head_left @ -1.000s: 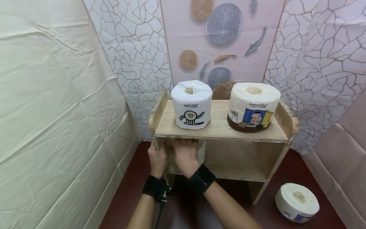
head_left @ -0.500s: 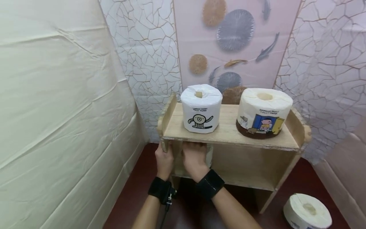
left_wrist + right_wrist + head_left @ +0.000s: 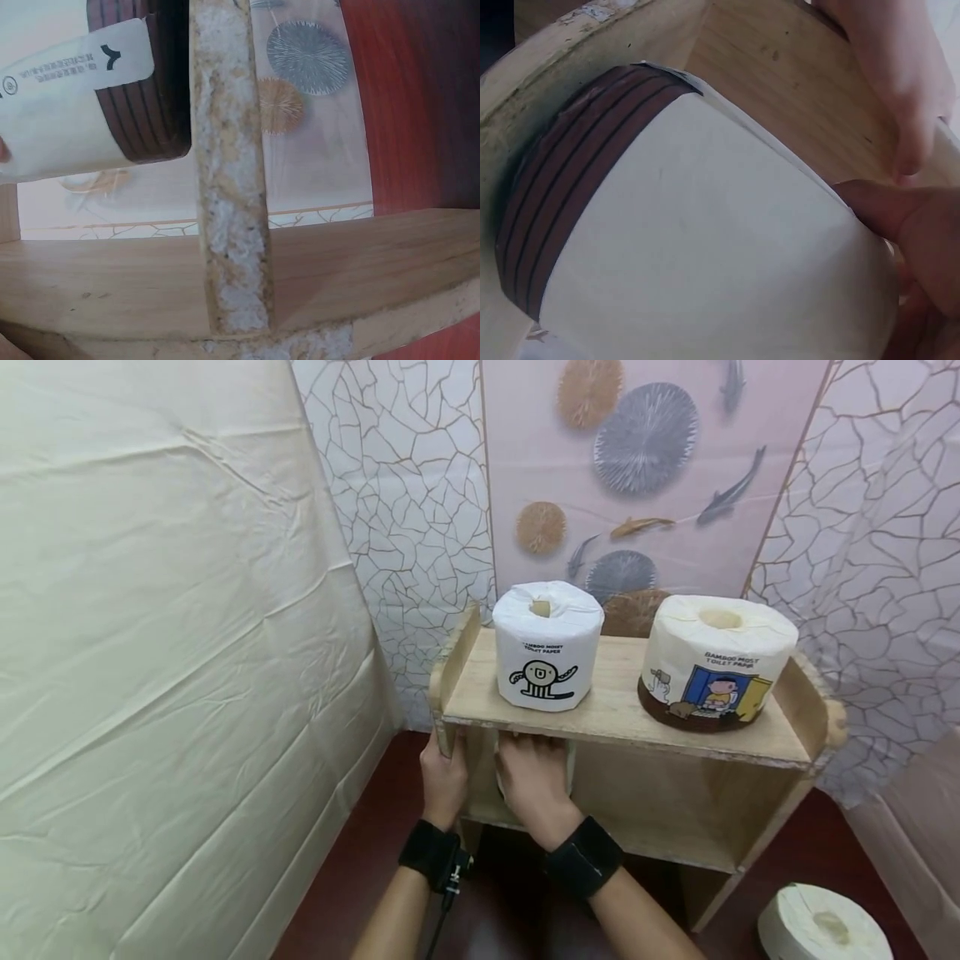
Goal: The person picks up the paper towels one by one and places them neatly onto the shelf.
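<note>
A small wooden shelf unit [image 3: 660,810] stands ahead of me. My left hand [image 3: 444,785] grips its left side panel [image 3: 234,187] just below the top board. On the middle board my right hand [image 3: 536,785] holds a wrapped toilet paper roll [image 3: 705,225], white with a dark brown striped band. In the right wrist view the thumb lies along the roll's edge, and part of my left hand [image 3: 907,82] shows beside the panel. The same roll [image 3: 60,142] appears left of the panel in the left wrist view. Most of my right fingertips are hidden under the top board in the head view.
On the top board stand a white toilet paper roll [image 3: 547,647] with a cartoon figure and a cream roll [image 3: 716,664] with a colourful picture. Another roll [image 3: 823,927] lies on the dark red table at the lower right. Cloth-covered walls [image 3: 187,652] surround the space.
The head view has shifted, so the shelf appears further right. My right hand has moved slightly right relative to the shelf, with the roll's edges now showing on both sides. My left hand keeps its grip.
</note>
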Demonstrator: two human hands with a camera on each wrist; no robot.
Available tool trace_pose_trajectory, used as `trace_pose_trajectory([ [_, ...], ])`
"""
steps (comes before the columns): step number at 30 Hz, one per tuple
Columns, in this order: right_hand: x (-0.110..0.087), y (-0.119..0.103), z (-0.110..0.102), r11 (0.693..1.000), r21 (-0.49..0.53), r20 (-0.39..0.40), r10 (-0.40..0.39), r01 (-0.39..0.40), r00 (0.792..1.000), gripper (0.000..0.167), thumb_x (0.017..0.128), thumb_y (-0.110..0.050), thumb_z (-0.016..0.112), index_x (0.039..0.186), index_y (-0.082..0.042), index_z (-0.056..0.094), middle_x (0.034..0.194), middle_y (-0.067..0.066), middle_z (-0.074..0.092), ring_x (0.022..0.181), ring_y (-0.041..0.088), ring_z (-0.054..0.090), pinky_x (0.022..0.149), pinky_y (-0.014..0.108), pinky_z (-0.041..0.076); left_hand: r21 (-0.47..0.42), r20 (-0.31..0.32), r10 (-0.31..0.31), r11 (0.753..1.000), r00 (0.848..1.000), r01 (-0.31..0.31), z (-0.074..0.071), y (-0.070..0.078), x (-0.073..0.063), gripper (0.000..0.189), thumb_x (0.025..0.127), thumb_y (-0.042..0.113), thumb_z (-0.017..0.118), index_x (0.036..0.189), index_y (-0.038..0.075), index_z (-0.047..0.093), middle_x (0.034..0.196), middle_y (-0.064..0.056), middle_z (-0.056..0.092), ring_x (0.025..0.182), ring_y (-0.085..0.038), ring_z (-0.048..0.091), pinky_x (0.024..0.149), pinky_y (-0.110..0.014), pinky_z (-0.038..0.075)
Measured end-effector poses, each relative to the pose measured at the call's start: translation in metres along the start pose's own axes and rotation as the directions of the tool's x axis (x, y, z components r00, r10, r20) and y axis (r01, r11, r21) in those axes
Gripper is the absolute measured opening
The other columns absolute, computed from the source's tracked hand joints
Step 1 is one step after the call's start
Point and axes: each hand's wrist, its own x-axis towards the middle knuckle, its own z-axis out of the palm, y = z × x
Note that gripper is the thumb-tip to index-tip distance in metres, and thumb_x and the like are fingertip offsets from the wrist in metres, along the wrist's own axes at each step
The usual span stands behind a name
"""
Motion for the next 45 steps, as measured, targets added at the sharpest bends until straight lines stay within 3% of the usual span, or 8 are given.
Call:
trace_pose_trajectory([
  [3,0.0,0.0,-0.004,1.0,0.012,0.009,-0.015,0.015,1.0,0.045,0.085,-0.022,0.09,0.123,-0.005,0.075,0.083,0.015,0.071,0.068,0.035,0.067,0.052,0.042,0.047,-0.001,-0.004,-0.003,1.0,1.0,0.003,-0.001,-0.002,-0.002,0.037,0.108,0.008,0.061,0.144,-0.001,0.06,0.112,-0.023,0.074,0.092,-0.036,0.073,0.075,-0.041,0.056],
  [11,0.001,0.0,-0.01,0.998,0.058,0.101,-0.033,0.027,0.994,0.052,0.085,-0.026,0.092,0.131,-0.012,0.073,0.111,0.017,0.075,0.086,0.038,0.073,0.062,0.047,0.053,-0.005,-0.004,-0.004,1.0,1.0,0.004,-0.005,-0.005,-0.005,0.037,0.109,0.009,0.059,0.146,0.001,0.059,0.097,-0.022,0.072,0.076,-0.029,0.067,0.07,-0.036,0.051],
  [20,-0.003,0.002,-0.008,0.991,0.069,0.08,-0.119,0.114,0.99,0.044,0.084,-0.027,0.092,0.122,-0.016,0.072,0.094,0.012,0.074,0.074,0.031,0.07,0.06,0.042,0.052,0.008,-0.013,-0.003,1.0,1.0,0.003,-0.012,-0.005,-0.008,0.035,0.108,0.01,0.061,0.142,-0.001,0.062,0.071,-0.008,0.054,0.06,-0.013,0.046,0.066,-0.032,0.047],
  [24,-0.005,0.004,-0.009,0.987,0.072,0.091,-0.149,0.143,0.985,0.05,0.085,-0.027,0.091,0.129,-0.016,0.07,0.11,0.015,0.074,0.085,0.034,0.07,0.069,0.044,0.053,0.009,-0.01,-0.001,1.0,1.0,0.001,-0.014,-0.006,-0.006,0.035,0.109,0.01,0.061,0.142,0.0,0.062,0.08,-0.014,0.064,0.063,-0.022,0.056,0.067,-0.035,0.05],
  [27,-0.005,0.006,-0.009,0.984,0.07,0.081,-0.167,0.161,0.983,0.058,0.085,-0.026,0.091,0.136,-0.016,0.067,0.126,0.017,0.071,0.099,0.037,0.07,0.08,0.048,0.053,0.0,-0.002,-0.003,1.0,1.0,0.003,-0.013,-0.005,-0.003,0.037,0.109,0.01,0.06,0.145,0.002,0.06,0.108,-0.02,0.075,0.089,-0.03,0.073,0.077,-0.04,0.058],
  [31,-0.005,0.011,-0.01,0.981,0.106,0.094,-0.172,0.162,0.98,0.063,0.086,-0.025,0.09,0.142,-0.018,0.064,0.136,0.018,0.067,0.111,0.038,0.068,0.088,0.052,0.053,-0.012,0.004,-0.007,1.0,1.0,0.007,-0.011,-0.004,0.0,0.04,0.109,0.012,0.061,0.148,0.002,0.058,0.131,-0.019,0.071,0.116,-0.032,0.071,0.089,-0.049,0.059],
  [40,-0.005,0.027,-0.017,0.958,0.263,0.135,-0.155,0.115,0.979,0.059,0.09,-0.018,0.086,0.142,-0.013,0.061,0.135,0.021,0.066,0.121,0.041,0.064,0.093,0.057,0.053,-0.016,-0.002,-0.027,0.999,1.0,0.027,-0.005,-0.002,0.002,0.034,0.107,0.01,0.064,0.14,0.001,0.064,0.11,-0.023,0.075,0.092,-0.03,0.071,0.076,-0.044,0.055],
  [45,-0.004,0.035,-0.022,0.947,0.318,0.2,-0.117,0.048,0.973,0.057,0.092,-0.016,0.084,0.143,-0.011,0.06,0.127,0.019,0.068,0.116,0.037,0.065,0.091,0.055,0.054,-0.022,-0.008,-0.014,1.0,1.0,0.014,0.001,-0.001,0.003,0.032,0.107,0.01,0.064,0.137,0.0,0.065,0.119,-0.021,0.075,0.102,-0.027,0.072,0.081,-0.045,0.057],
])
